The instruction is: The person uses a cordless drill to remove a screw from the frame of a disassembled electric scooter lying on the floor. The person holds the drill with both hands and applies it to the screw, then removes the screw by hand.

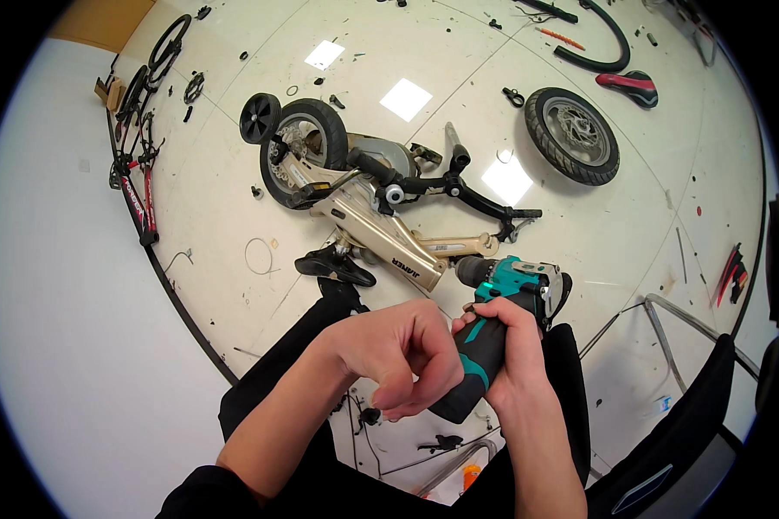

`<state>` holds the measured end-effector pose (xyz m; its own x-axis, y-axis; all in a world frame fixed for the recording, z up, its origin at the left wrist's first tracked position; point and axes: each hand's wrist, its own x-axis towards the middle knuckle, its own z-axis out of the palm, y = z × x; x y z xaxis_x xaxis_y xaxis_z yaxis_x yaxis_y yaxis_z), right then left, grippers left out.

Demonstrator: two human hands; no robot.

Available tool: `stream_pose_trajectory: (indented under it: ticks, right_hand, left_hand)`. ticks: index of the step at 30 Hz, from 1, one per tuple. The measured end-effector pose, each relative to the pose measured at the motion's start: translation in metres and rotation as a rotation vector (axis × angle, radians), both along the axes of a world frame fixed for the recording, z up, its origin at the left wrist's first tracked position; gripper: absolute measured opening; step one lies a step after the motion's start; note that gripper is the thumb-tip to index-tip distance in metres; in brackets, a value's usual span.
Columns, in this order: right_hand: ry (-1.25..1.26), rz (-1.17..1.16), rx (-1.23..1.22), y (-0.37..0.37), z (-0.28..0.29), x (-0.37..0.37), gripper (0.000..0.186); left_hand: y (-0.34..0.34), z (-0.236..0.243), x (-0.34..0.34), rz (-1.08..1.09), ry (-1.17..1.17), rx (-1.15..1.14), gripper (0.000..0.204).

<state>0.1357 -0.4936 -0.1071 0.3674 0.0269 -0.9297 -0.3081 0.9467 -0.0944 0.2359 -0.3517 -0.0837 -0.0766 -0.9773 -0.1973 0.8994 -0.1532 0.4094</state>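
Note:
My right hand [515,355] is wrapped round the grip of a teal and black cordless drill [476,356], its chuck pointing left and away from me. Beside the drill's lower end, my left hand [402,359] has its fingers curled in. Whatever may be inside those fingers is hidden. Just beyond both hands, a gold folding bike frame [376,227] lies on its side on the floor. Attached to it are a wheel [320,130] with a small black training wheel [260,118], black handlebars [485,203] and a black saddle [336,264].
A loose wheel [571,134] lies at the far right, near a red and black saddle [629,86] and a tyre [614,48]. Red and black bike frames [138,199] lean along the left wall. Bent metal tubing [666,333] stands at the right. Small parts are scattered on the floor.

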Motion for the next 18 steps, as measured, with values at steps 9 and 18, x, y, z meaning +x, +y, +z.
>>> stream_pose_trajectory:
  ticks: [9, 18]
  right_hand:
    - [0.016, -0.016, 0.001, 0.0021, -0.0026, -0.0017, 0.011]
    - [0.038, -0.023, 0.032, -0.0019, 0.0004, -0.001, 0.011]
  left_hand:
    - [-0.0007, -0.0087, 0.0005, -0.007, -0.053, -0.086, 0.016]
    - [-0.0076, -0.0037, -0.0062, 0.282, 0.065, -0.052, 0.021]
